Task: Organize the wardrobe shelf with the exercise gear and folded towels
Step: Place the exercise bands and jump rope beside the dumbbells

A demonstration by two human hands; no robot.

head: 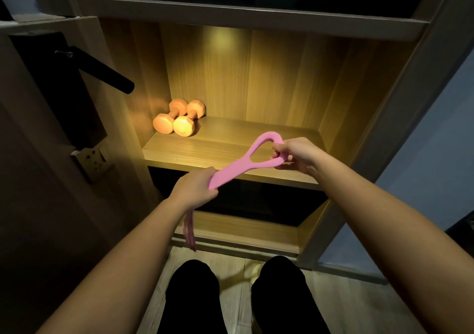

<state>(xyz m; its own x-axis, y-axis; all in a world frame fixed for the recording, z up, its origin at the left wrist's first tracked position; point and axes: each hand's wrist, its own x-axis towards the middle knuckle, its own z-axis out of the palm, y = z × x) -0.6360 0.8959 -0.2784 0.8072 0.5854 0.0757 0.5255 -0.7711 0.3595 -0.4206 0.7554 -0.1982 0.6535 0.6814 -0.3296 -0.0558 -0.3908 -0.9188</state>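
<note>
looped pink band (pixel 230 170) slants before the lit shelf (pixel 243 150) — two orange dumbbells (pixel 183 126) back-left.

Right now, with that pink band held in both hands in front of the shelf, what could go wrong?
The pink band is held between the left hand and right hand; if one grip slips, it might drop to the floor. Its loose tails dangle below the left hand and could snag on the lower shelf edge.

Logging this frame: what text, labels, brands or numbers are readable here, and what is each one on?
No text in this frame can be read.
dumbbells: a faint raised mark on the nearest end face, too blurred to read.
wall socket: no legible print.
pink resistance band: no print visible.
</note>
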